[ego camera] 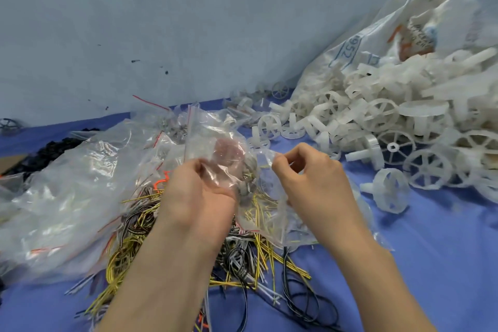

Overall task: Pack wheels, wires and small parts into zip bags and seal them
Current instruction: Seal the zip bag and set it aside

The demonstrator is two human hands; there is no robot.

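Left hand: the left hand [198, 191] was held above the wire heap, fingers curled, its grip closed on one side of a small clear plastic zip bag [237, 170].
Right hand: the right hand [304, 172] was just to the right of the bag, thumb and fingertips pinched together on the bag's other edge.
Bag: it hung between the two hands, held up off the desk, with small grey parts [248, 183] lying inside near the left hand; whether its mouth was open or pressed closed I could not tell through the crumpled film.
Key relation: the bag's top edge ran roughly left to right from one grip to the other, so both hands were already on it; the left carried the weight of the contents, the right held only film.
Wheels: the pile of translucent white spoked plastic wheels [390, 127] lay to the right, nearer the right hand, spilling from a large white printed sack [377, 43].
Wires: a tangle of yellow, black and white wires [242, 259] lay on the blue desk [444, 250] directly below the hands.
Spare bags: a heap of clear zip bags with red strips [75, 197] lay to the left.
Judgement: the step looked like either opening or sealing this bag.
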